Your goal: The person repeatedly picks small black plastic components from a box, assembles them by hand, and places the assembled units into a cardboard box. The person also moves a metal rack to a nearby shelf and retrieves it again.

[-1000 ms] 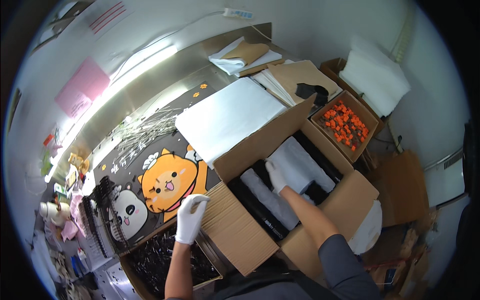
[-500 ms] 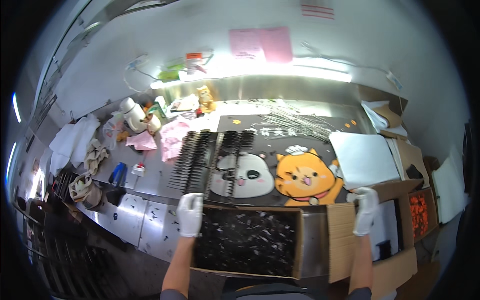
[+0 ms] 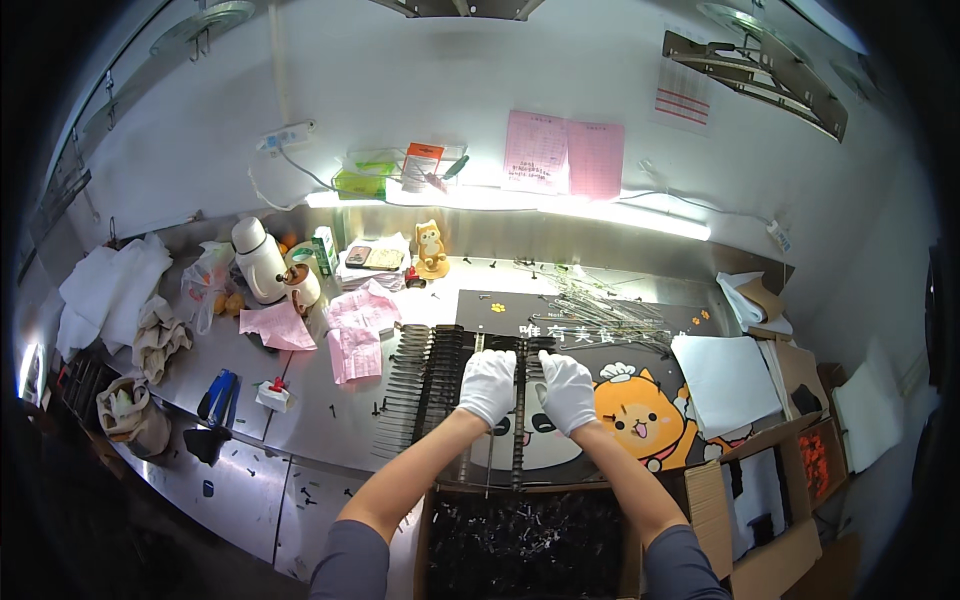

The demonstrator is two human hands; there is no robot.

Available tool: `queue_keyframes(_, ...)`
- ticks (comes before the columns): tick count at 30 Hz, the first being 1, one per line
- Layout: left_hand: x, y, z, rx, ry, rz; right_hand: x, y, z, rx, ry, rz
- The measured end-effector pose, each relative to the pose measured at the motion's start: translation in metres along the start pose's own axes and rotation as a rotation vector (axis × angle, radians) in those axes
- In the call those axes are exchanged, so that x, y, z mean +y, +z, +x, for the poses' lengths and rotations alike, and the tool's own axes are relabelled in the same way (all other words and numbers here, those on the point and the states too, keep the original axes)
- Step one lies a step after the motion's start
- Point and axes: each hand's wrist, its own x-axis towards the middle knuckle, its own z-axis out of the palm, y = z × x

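Note:
Side by side over the mat (image 3: 480,310), my white-gloved left hand (image 3: 488,386) and right hand (image 3: 566,392) reach the far part of a narrow row of black pieces (image 3: 519,440). Both hands look closed at the fingertips. What the fingers pinch is too small and too hidden to make out. To the left of my left hand stand comb-like rows of black pieces (image 3: 425,385) with thin prongs pointing left. The cartoon mat shows an orange cat and a partly covered panda. Directly below my forearms is a cardboard box (image 3: 632,550) full of small loose black pieces.
Thin metal rods (image 3: 610,310) lie in a heap behind the mat. At right are white sheets (image 3: 725,385), an open carton (image 3: 705,500) and a box of red-orange pieces (image 3: 815,462). A white flask (image 3: 260,260), pink papers (image 3: 360,315) and blue-handled pliers (image 3: 216,398) sit at left.
My hands have moved from the sides of the box, forward and together, to the narrow row of black pieces. The view has tilted up, showing more wall.

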Motion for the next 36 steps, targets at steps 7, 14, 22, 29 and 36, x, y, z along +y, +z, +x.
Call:
queue_keyframes(7, -0.03, 0.009, 0.028, -0.446, 0.017, -0.085, 0.015, -0.002, 0.033, -0.257, -0.126, -0.127)
queue_keyframes(14, 0.01, 0.048, 0.004, -0.204, -0.319, -0.145, 0.008, 0.064, 0.0, 0.058, -0.008, -0.033)
queue_keyframes(22, 0.013, 0.024, 0.024, -0.353, -0.399, -0.724, 0.021, 0.058, 0.012, -0.045, 0.029, 0.377)
queue_keyframes(29, 0.0, 0.039, 0.048, -0.277, -0.013, -0.027, 0.052, 0.034, 0.035, -0.744, 0.61, 1.459)
queue_keyframes(36, 0.013, -0.005, 0.044, -0.341, -0.48, -1.167, 0.034, 0.023, -0.023, -0.308, 0.637, 1.779)
